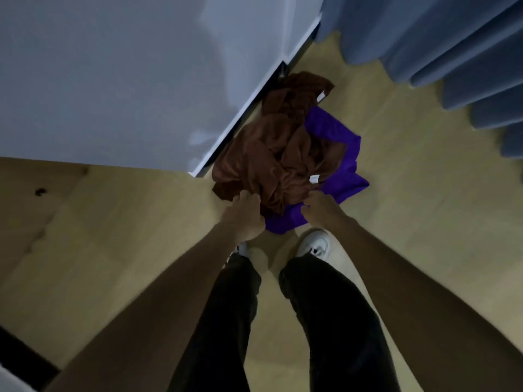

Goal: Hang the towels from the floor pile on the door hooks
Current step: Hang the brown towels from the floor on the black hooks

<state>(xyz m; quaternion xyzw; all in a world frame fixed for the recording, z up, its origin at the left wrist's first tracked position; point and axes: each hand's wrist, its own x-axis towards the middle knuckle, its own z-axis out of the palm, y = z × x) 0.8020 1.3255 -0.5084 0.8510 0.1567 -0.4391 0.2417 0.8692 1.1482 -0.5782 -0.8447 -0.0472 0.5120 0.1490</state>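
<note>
A crumpled pile of towels lies on the wooden floor beside a white door. A brown towel (pixel 271 154) covers most of a purple towel (pixel 336 137) underneath. My left hand (pixel 244 216) reaches down and its fingers curl into the near edge of the brown towel. My right hand (pixel 317 206) grips the near edge of the pile where brown and purple meet, close to a small white tag (pixel 314 179). No door hooks are in view.
The white door (pixel 127 80) stands at the upper left, its bottom edge next to the pile. Blue curtains (pixel 441 43) hang at the upper right. My legs in black trousers and white shoes (pixel 315 244) stand just before the pile.
</note>
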